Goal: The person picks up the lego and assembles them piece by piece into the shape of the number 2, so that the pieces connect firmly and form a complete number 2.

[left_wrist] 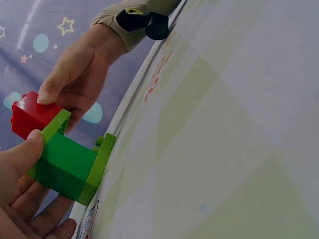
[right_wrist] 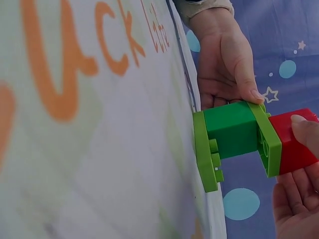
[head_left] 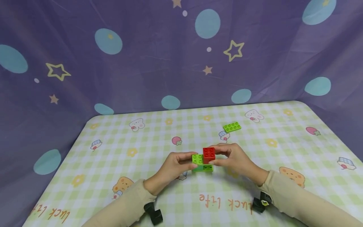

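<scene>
Right hand (head_left: 237, 159) grips red block (head_left: 209, 155), left hand (head_left: 173, 167) pinches green stack (head_left: 197, 158) beneath it, loose green block (head_left: 232, 127) lying beyond on checked tablecloth (head_left: 154, 134).

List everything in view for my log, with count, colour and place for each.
Red block: 1, red, on the upper plate's right half
Upper plate: 1, light green, on top of the green block
Green block: 1, dark green, between the two stacked plates
Lower plate: 1, light green, at the stack's base
Loose plate: 1, light green, lying beyond the right hand
Tablecloth: 1, green-white check with printed pictures, under everything
Backdrop: 1, purple, behind the table
Wrist devices: 2, black, at the cuffs
Sleeves: 2, beige, on the forearms
Hands: 2, left holding the upper plate, right pinching the red block
</scene>
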A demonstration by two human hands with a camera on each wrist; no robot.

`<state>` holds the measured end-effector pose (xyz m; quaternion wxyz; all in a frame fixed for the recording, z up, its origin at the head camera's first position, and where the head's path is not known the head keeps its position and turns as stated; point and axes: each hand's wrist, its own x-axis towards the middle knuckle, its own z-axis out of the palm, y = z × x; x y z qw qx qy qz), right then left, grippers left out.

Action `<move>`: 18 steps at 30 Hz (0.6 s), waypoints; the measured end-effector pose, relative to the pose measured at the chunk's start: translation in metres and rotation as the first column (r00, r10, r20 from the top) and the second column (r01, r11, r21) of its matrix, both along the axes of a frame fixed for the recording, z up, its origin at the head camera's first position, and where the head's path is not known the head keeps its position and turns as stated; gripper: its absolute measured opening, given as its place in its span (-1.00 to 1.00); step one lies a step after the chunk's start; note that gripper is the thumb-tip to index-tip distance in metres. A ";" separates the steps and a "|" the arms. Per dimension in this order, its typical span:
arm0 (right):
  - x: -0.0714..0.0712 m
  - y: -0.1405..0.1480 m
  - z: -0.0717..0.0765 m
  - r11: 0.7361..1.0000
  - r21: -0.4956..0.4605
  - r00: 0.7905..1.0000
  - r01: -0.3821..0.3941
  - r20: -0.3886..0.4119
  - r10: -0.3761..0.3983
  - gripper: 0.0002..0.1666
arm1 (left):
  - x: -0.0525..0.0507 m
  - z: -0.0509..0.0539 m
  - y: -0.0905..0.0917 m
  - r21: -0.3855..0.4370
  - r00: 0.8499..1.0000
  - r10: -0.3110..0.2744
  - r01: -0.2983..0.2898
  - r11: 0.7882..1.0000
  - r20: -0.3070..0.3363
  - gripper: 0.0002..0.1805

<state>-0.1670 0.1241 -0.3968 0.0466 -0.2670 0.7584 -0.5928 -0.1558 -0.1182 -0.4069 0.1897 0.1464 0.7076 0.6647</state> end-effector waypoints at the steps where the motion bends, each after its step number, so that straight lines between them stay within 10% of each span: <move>1: 0.000 0.000 0.000 1.000 0.001 1.000 0.004 0.001 -0.004 -0.54 | 0.000 0.000 0.000 0.001 1.000 0.001 -0.001 1.000 0.001 -0.53; 18: 0.001 -0.001 0.001 0.999 0.034 1.000 -0.004 0.007 0.004 -0.59 | 0.000 -0.004 -0.001 0.004 1.000 0.020 -0.020 1.000 0.015 -0.54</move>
